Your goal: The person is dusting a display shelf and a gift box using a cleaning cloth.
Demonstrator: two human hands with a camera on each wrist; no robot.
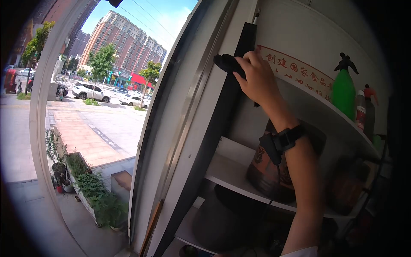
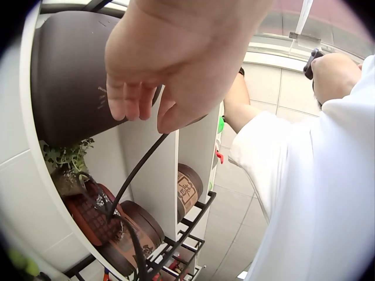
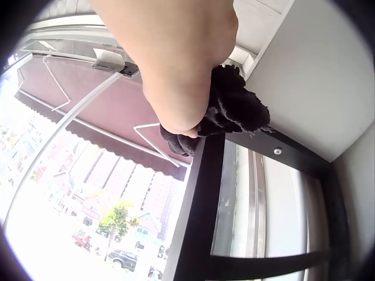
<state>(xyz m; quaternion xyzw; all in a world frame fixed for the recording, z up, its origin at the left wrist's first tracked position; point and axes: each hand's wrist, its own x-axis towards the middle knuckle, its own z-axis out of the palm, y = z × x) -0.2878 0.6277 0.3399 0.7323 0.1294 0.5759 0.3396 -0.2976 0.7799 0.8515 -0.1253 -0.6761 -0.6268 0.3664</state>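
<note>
My right hand (image 1: 259, 80) grips a black cloth (image 1: 227, 64) against the dark upright (image 1: 218, 113) at the shelf's edge, high in the head view. In the right wrist view that hand (image 3: 181, 76) hides part of the bunched cloth (image 3: 237, 106), which lies over the top of the black frame (image 3: 202, 205). Only the left wrist view shows my left hand (image 2: 181, 58); its fingers hang loosely bent beside a large dark brown pot (image 2: 67, 76) on the shelf. A black cable (image 2: 143, 161) runs down from behind it.
A green spray bottle (image 1: 343, 94) stands on the upper shelf (image 1: 306, 91), with smaller bottles beside it. A brown patterned jar (image 1: 261, 171) sits one shelf lower. Left of the upright is a window frame (image 1: 171, 171); planters (image 1: 92, 184) stand outside.
</note>
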